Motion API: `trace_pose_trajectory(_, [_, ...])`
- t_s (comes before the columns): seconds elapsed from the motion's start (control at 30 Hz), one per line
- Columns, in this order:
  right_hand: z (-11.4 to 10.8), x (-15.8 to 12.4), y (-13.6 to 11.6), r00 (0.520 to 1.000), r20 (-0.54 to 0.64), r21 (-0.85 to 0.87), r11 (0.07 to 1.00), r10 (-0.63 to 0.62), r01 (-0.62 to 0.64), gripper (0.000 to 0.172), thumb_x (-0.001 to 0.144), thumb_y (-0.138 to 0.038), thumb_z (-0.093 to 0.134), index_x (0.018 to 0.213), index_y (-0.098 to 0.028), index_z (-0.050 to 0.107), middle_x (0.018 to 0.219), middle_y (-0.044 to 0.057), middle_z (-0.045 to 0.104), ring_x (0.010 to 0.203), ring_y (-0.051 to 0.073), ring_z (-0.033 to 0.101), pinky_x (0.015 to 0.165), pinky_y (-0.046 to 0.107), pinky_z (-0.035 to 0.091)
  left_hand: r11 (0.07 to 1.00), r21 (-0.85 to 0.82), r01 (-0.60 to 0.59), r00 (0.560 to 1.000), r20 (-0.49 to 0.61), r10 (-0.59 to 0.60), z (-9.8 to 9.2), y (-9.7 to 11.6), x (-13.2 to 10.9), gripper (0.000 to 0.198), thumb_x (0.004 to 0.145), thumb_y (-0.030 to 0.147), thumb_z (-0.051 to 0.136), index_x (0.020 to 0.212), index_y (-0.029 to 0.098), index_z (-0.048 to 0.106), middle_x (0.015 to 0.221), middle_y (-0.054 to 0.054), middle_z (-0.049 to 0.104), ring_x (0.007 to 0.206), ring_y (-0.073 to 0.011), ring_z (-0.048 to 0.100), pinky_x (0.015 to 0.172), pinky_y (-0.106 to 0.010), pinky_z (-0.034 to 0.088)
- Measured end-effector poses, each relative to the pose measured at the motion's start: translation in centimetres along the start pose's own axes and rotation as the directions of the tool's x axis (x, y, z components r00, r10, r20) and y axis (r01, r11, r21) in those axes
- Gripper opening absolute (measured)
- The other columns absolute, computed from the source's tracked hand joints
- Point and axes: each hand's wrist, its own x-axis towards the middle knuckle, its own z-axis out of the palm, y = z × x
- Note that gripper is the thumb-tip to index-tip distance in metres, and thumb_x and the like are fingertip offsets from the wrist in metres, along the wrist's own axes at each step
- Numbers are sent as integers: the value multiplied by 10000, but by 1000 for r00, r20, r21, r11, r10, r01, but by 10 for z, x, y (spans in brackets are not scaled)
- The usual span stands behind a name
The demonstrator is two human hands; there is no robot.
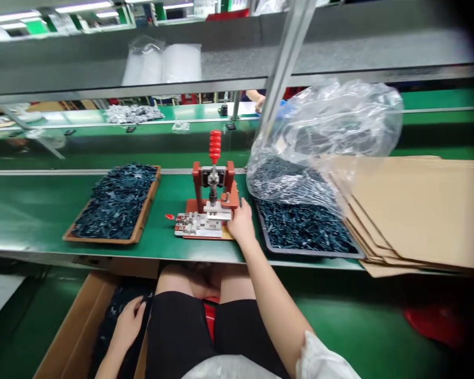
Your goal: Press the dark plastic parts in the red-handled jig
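Below and left of the red-and-steel hand press (213, 181), left hand (128, 323): reaches down into an open brown cardboard box (77, 331), its fingers (140, 305) curled among dark blue-grey plastic pieces (114, 310). Whether they grip one, I cannot tell. The box appears set low beside the person's black shorts (174, 337) so it can be reached while seated.

Right of the press base, right hand (240, 223): fingers (239, 206) bent, lying against the edge of a steel fixture plate (199, 226). No held piece shows, and clenched or relaxed cannot be told.

Under the press, green worktop (31, 221): carries the press directly ahead of the person, probably for reach from both sides.

Left of the press, shallow wooden tray (102, 241): heaped with dark pieces (116, 202).

Right of the press, black rimmed tray (308, 251): filled with similar dark pieces (304, 226), a clear plastic bag (324, 126) slumped against it, and stacked flat brown cardboard sheets (414, 210) just beside it, seemingly kept close at hand.

Beyond the press, second green belt (114, 142): holds silvery bagged parts (132, 113), with a co-worker's hand (258, 102) farther back.

Above the press, grey metal shelf (339, 58): bears white plastic bags (161, 63).
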Motion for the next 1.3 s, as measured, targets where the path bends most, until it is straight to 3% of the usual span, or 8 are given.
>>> trace_pose_trajectory(0.07, [8,7,5,999,43,-53,999,12,-10,521,901,-179,496,1417,-114,521,1482,233,455,1420,377,352,1145,574,362,963,50,-266,942,-200,271,-30,52,7,386,888,499,493,1025,210,709,1117,-128,729,1078,-302,688,1027,-485,533])
trace_pose_trajectory(0.13, [13,9,8,997,77,-83,996,30,-23,541,896,-212,520,1431,-131,499,1457,229,479,1402,387,363,1123,571,380,889,184,-420,810,-366,458,-65,101,19,325,940,431,508,1031,204,722,1062,-120,704,1060,-278,657,1020,-457,514])
trace_pose_trajectory(0.2, [15,10,10,995,83,-84,995,53,-46,517,902,-237,519,1409,-138,512,1420,231,502,1379,388,384,1100,562,403,817,323,-478,686,-444,577,-96,141,37,295,956,378,521,1039,190,732,1061,-125,686,1051,-274,636,1014,-450,497])
trace_pose_trajectory(0.27, [15,11,10,996,59,-73,995,67,-63,497,900,-245,517,1384,-134,531,1426,242,483,1379,394,381,1077,556,426,771,436,-465,633,-445,634,-117,168,57,318,964,361,508,1065,166,737,1131,-150,668,1106,-294,612,1036,-459,472])
trace_pose_trajectory(0.4, [16,20,8,996,-13,-19,996,88,-88,529,865,-230,545,1383,-125,545,1521,254,386,1426,419,348,1066,563,440,742,561,-367,729,-322,604,-131,190,94,423,967,311,409,1131,95,734,1183,-196,666,1120,-328,605,1029,-475,468])
trace_pose_trajectory(0.73, [7,8,-3,990,-76,19,993,121,-120,419,918,-231,478,1277,-52,595,1358,304,535,1379,424,398,1070,607,429,750,637,-179,958,-62,281,-149,198,140,456,829,403,539,1080,121,795,1076,-191,760,1031,-379,693,919,-436,535])
trace_pose_trajectory(1.03, [-8,-56,-18,980,-183,104,990,-75,96,499,1006,-238,364,1461,-47,439,1502,286,428,1456,384,319,1152,661,361,734,642,-222,960,11,281,-155,212,137,323,817,331,533,943,217,808,912,-86,789,826,-267,723,735,-309,514])
trace_pose_trajectory(1.3, [-5,-64,-15,982,-150,164,976,-115,140,467,990,-224,401,1430,-104,503,1436,250,508,1410,375,396,1133,651,403,737,634,-235,954,3,301,-154,210,140,343,819,297,545,1007,191,812,1039,-127,786,949,-296,730,831,-332,538])
